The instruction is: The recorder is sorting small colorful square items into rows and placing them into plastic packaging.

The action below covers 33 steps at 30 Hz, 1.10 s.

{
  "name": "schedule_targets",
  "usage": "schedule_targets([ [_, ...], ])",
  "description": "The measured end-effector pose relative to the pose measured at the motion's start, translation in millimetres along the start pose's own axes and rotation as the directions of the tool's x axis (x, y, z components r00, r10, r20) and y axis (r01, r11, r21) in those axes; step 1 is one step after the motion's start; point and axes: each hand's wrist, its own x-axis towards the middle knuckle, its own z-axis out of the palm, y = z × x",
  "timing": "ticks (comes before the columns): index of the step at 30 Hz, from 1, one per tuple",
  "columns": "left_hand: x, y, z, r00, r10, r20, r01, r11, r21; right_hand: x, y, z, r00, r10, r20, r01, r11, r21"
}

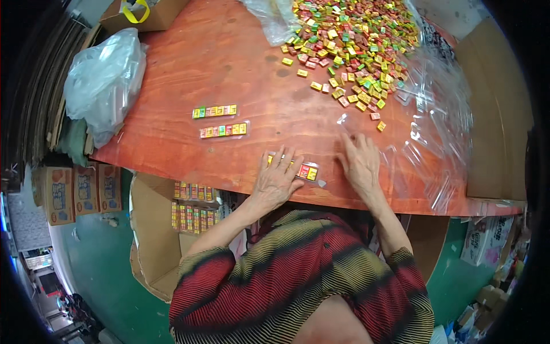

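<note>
My left hand [276, 180] lies flat near the table's front edge, its fingers spread over a short row of small coloured boxes [308, 172] in a clear plastic tray. Part of that row is hidden under the fingers. To its right, my right hand [362, 166] is low over the tabletop, fingers apart and holding nothing I can see. Just beyond its fingertips is a bit of clear plastic [342, 119]. Two similar filled trays sit to the left, a farther one [215, 111] and a nearer one [223, 130].
A big heap of small boxes [358, 51] covers the far right of the red table [172, 74]. Clear empty trays [429, 132] pile up beside a cardboard sheet [492, 109]. Plastic bags [106, 80] lie left. Below the edge, an open carton [154, 223] holds filled rows.
</note>
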Motion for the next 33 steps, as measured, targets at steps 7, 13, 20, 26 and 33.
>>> schedule_targets([
  [7,-35.1,-32.1,-26.6,0.965,-0.264,0.008,0.260,0.954,0.150,8.0,10.2,16.2,0.999,0.033,0.005,-0.032,0.988,-0.148],
  [13,-46.4,-66.8,-28.4,0.880,-0.426,-0.208,0.471,0.840,0.271,15.5,19.7,19.7,0.977,0.125,-0.175,-0.154,0.975,-0.161],
  [20,-5.3,-29.6,-25.4,0.907,-0.252,-0.338,0.313,0.939,0.142,30.4,41.3,16.6,0.988,0.155,-0.028,-0.154,0.987,0.038],
  [26,57.0,10.2,-14.1,0.939,-0.132,-0.317,0.089,0.985,-0.149,17.6,21.0,20.5,0.990,-0.064,-0.126,0.049,0.992,-0.117],
  [33,94.6,-18.3,-0.7,0.964,-0.162,-0.210,0.095,0.950,-0.299,-10.2,-0.5,25.1,0.977,-0.206,-0.050,0.196,0.969,-0.151],
])
